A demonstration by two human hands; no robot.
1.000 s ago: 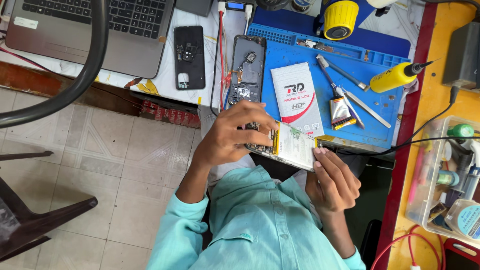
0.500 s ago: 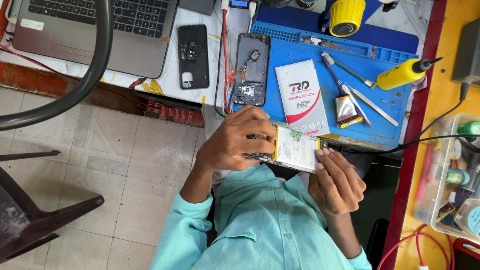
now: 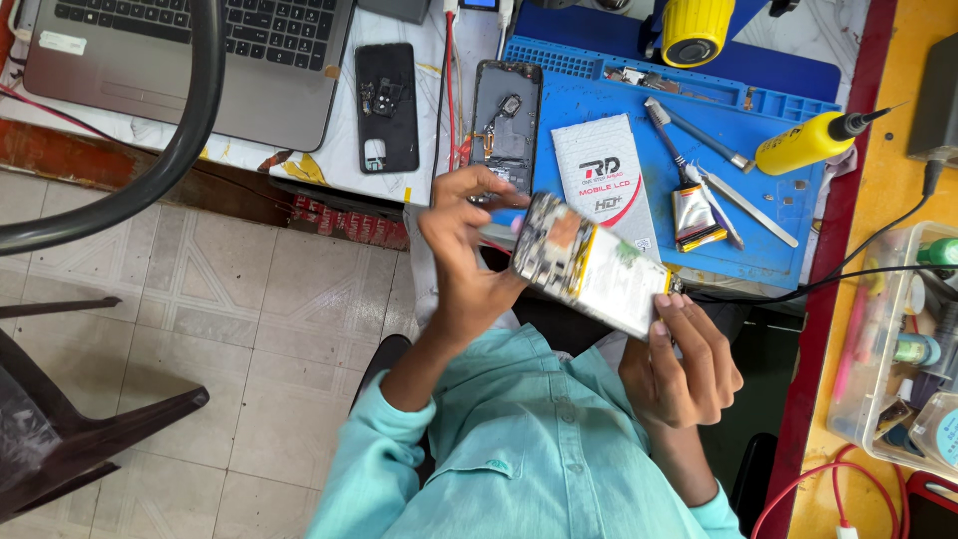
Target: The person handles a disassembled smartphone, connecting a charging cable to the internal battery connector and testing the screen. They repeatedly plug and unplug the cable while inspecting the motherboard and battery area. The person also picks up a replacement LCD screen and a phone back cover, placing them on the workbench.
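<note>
An opened phone [image 3: 599,269] with its circuit board and white battery showing is held tilted above my lap, between both hands. My left hand [image 3: 467,262] is at the board end, its fingers curled and blurred over the upper corner. My right hand [image 3: 687,364] grips the battery end from below with its fingertips on the edge. On the bench just beyond lie a second opened phone frame [image 3: 505,118] and a black back cover [image 3: 387,106].
A blue work mat [image 3: 758,240] holds a white flat box [image 3: 605,176], tweezers [image 3: 748,205], a brush [image 3: 699,125], a small foil pack [image 3: 694,216] and a yellow bottle [image 3: 810,142]. Laptop [image 3: 200,60] at far left, clear parts bin [image 3: 898,349] at right, black chair [image 3: 70,439] on the floor.
The phone has been lifted and tilted so its open inside faces up. My left hand has shifted from lying over the phone to its board end.
</note>
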